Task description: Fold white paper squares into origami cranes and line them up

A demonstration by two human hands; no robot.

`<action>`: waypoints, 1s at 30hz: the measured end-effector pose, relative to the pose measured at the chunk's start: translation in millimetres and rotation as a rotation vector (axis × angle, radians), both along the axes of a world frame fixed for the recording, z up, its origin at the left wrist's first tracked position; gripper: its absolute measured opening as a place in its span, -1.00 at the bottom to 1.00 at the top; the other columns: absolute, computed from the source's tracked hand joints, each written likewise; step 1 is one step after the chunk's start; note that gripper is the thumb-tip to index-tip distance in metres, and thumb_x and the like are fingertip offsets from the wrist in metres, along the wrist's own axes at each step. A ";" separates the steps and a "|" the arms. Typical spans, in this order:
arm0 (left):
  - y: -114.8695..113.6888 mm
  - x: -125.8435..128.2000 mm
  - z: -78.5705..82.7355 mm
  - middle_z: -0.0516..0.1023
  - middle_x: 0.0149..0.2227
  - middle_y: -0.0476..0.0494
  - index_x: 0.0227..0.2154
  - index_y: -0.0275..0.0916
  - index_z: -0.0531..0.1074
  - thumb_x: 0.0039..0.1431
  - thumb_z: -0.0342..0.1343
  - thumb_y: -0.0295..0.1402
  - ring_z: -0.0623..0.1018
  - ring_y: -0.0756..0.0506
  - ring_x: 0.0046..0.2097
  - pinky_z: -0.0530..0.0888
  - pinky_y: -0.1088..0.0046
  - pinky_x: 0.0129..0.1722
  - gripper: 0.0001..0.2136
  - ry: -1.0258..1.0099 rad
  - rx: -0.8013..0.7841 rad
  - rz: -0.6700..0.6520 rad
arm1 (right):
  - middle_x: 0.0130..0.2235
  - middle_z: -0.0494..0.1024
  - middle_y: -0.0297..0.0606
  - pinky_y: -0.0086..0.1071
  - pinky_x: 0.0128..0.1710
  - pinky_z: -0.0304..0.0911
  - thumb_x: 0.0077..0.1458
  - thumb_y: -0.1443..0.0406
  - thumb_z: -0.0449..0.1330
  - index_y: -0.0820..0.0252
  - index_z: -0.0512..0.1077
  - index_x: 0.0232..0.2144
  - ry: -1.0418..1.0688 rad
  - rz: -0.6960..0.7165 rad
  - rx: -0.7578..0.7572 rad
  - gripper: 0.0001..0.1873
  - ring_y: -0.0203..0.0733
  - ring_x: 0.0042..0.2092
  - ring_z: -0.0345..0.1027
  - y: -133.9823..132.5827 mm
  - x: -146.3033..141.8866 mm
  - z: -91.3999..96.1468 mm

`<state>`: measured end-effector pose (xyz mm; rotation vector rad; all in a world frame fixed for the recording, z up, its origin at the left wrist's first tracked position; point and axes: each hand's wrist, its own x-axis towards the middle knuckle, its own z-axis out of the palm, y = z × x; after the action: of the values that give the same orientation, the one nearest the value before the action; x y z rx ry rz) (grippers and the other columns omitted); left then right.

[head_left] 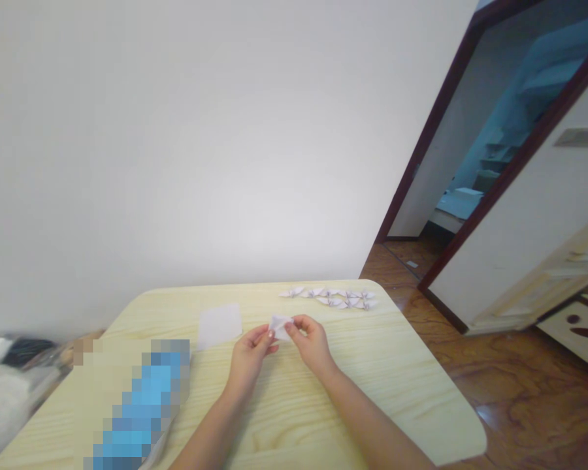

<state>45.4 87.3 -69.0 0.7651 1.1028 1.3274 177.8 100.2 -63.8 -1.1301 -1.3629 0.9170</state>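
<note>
My left hand (249,356) and my right hand (311,343) hold a small folded piece of white paper (280,326) between their fingertips, above the middle of a pale wood-grain table (396,385). A flat square sheet of white paper (219,325) lies just left of my left hand, not touching it. Beyond my hands, several small white origami cranes (328,297) stand in two loose rows near the table's far edge. The exact shape of the fold is partly hidden by my fingers.
A pixelated blue and pale object (137,405) covers the table's left front. A white wall (176,163) rises behind the table. Soft grey and white items (10,398) sit beyond the left edge. A brown wood floor (529,365) and dark-framed doorway (451,143) lie right.
</note>
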 end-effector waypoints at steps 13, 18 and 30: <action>-0.6 1.2 -4.7 0.54 -0.46 -0.14 -0.41 -0.32 0.46 -0.26 0.26 -0.21 0.51 -0.06 -0.39 0.43 0.50 -0.44 -0.67 0.032 0.019 -0.078 | -0.53 0.42 -0.33 -0.46 -0.45 0.20 -0.06 0.13 0.15 0.26 0.36 -0.51 0.095 -0.024 -0.025 -0.73 -0.31 -0.46 0.27 8.0 3.7 -13.2; -0.3 -0.4 -1.9 0.49 -0.59 -0.06 -0.50 -0.32 0.45 -0.26 0.24 -0.20 0.44 0.01 -0.52 0.36 0.56 -0.52 -0.72 0.116 0.052 -0.022 | -0.57 0.40 -0.35 -0.48 -0.52 0.16 -0.08 0.13 0.16 0.26 0.33 -0.54 0.144 -0.002 -0.065 -0.72 -0.34 -0.52 0.24 10.0 2.6 -13.9; 2.4 -7.4 0.4 0.29 -0.72 0.09 -0.55 -0.30 0.40 -0.19 0.15 -0.14 0.25 0.08 -0.67 0.17 0.60 -0.68 -0.72 0.225 0.125 0.023 | -0.51 0.47 -0.26 -0.41 -0.44 0.20 -0.11 0.12 0.19 0.28 0.40 -0.51 0.026 0.085 -0.071 -0.71 -0.26 -0.46 0.30 10.7 5.0 -21.1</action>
<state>38.0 89.7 -68.6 1.0162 1.2160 1.3633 182.8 110.9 -85.0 -1.1172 -1.3755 1.0455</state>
